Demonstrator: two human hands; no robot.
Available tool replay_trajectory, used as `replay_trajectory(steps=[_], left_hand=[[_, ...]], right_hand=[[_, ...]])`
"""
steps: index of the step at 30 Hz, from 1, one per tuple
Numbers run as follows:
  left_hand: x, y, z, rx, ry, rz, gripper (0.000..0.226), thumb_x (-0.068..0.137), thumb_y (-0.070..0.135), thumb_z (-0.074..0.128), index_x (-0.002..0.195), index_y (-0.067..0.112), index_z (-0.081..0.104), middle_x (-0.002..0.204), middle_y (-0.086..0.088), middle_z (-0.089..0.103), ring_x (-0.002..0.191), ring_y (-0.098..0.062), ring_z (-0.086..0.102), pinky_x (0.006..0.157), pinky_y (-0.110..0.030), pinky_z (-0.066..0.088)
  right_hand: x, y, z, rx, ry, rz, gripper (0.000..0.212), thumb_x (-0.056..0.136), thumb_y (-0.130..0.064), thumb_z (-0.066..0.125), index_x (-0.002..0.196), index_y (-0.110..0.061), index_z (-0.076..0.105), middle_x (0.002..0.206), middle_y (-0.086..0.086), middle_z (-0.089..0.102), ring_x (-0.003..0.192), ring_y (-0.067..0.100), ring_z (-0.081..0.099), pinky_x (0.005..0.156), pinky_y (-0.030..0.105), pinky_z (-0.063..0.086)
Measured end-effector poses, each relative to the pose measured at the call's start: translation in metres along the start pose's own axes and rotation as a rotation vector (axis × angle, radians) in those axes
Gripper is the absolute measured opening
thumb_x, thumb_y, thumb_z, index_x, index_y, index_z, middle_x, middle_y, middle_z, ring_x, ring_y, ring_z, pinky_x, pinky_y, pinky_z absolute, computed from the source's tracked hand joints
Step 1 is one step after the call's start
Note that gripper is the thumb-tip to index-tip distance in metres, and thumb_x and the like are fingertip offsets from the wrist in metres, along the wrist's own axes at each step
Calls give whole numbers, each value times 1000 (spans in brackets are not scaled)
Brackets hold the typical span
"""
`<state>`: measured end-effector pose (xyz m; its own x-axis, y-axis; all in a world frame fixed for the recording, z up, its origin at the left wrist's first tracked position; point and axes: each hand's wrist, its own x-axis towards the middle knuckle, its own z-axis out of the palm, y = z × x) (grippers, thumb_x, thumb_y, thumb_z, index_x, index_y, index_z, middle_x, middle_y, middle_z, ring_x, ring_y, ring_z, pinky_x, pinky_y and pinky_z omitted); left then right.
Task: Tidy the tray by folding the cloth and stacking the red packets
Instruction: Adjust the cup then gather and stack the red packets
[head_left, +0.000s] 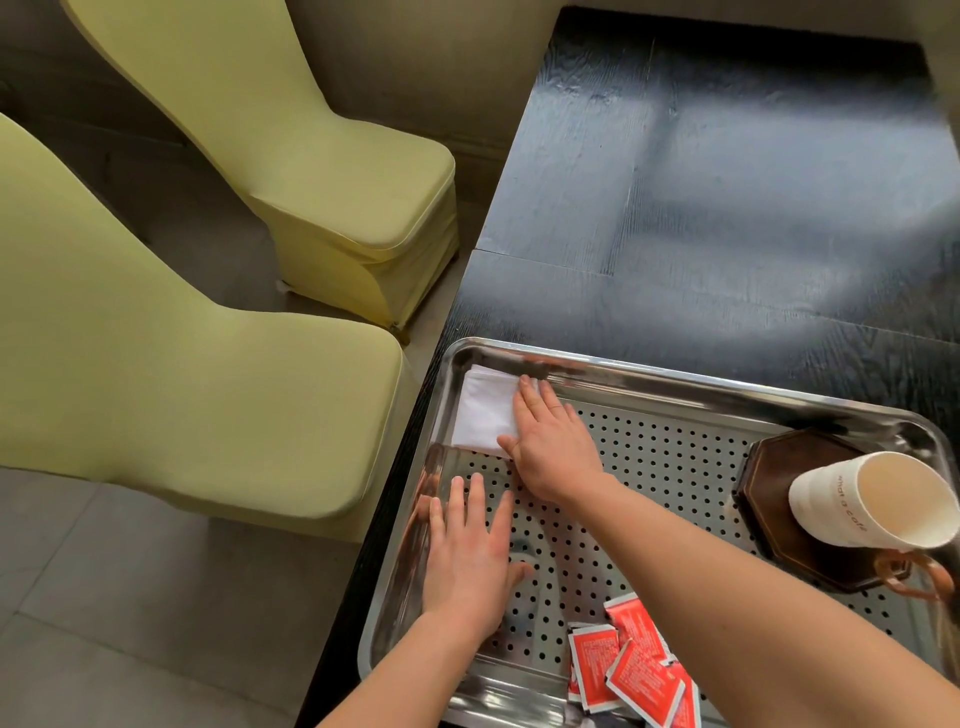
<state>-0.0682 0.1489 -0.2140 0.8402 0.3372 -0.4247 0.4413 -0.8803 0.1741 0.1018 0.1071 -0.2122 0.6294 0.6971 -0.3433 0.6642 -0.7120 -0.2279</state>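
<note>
A white cloth, folded into a small rectangle, lies in the far left corner of the steel perforated tray. My right hand rests flat on the cloth's right edge, fingers spread. Flat on the tray's perforated floor, nearer to me and holding nothing, lies my left hand. Several red packets lie loose and overlapping at the tray's near edge, right of my left forearm.
A white paper cup lies tilted on a dark octagonal coaster at the tray's right side. The tray sits on a black wooden table. Two chairs with yellow-green covers stand to the left.
</note>
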Motion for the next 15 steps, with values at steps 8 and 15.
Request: replay_trajectory(steps=[8, 15], left_hand=[[3, 4, -10, 50, -50, -17, 88, 91, 64, 49, 156, 27, 4, 166, -14, -5, 151, -35, -12, 122, -57, -1], [0, 4, -18, -63, -16, -49, 84, 85, 59, 60, 153, 34, 19, 166, -7, 4, 153, -27, -5, 124, -49, 4]], right_hand=[[-50, 17, -8, 400, 275, 199, 47, 103, -35, 44, 146, -15, 45, 159, 1, 35, 149, 20, 23, 121, 39, 23], [-130, 53, -5, 525, 326, 289, 33, 100, -27, 55, 130, -15, 60, 128, 1, 63, 125, 18, 51, 103, 32, 38]])
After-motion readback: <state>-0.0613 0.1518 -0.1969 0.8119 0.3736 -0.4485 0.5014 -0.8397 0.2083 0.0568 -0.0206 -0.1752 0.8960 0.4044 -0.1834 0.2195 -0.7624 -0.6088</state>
